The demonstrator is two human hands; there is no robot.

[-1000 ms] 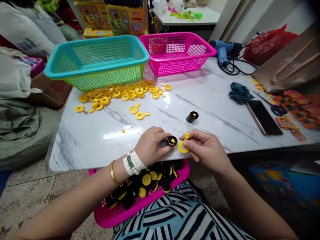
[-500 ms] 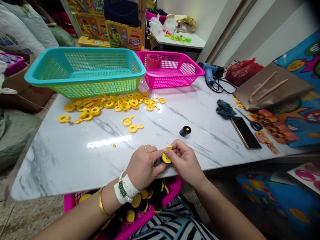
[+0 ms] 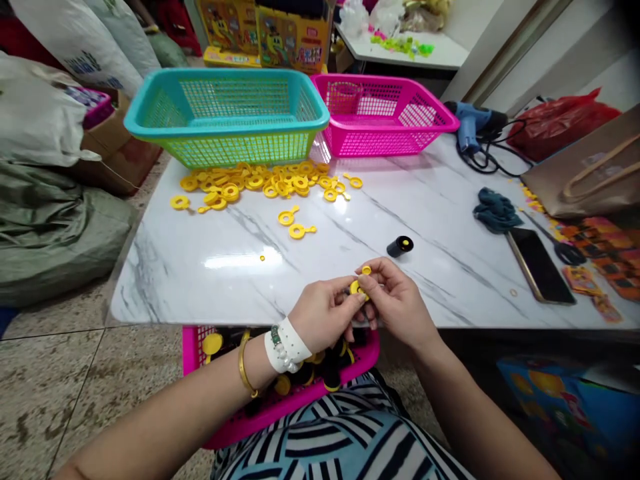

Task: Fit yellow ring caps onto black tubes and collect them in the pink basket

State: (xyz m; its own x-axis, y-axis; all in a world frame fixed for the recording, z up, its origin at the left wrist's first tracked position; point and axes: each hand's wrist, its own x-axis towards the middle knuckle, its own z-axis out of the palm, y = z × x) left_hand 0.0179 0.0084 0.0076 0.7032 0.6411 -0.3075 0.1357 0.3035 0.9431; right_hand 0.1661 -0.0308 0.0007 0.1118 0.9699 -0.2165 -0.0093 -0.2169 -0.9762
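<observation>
Over the table's near edge, my left hand (image 3: 327, 308) and my right hand (image 3: 400, 303) meet around one small piece. My right thumb and fingers pinch a yellow ring cap (image 3: 356, 288) with a round tab that sticks up. Beneath the cap, a dark part shows between the fingers of my closed left hand; most of it is hidden. A black cylinder (image 3: 400, 247) with a yellow dot on its end lies just beyond my right hand. Two loose yellow ring caps (image 3: 297, 231) lie farther off, before a heap of similar caps (image 3: 255, 181).
A turquoise basket (image 3: 240, 127) and a pink basket (image 3: 385, 123) stand at the back. Below the table edge, another pink basket (image 3: 373, 350) holds black and yellow pieces. A phone (image 3: 543, 267), a dark cloth (image 3: 496, 210) and a blue heat gun (image 3: 470, 127) lie at right.
The view has turned left, so the table things appear farther right. Both hands still hold the piece; the cap is tilted differently and my left thumb now reaches its lower edge.
</observation>
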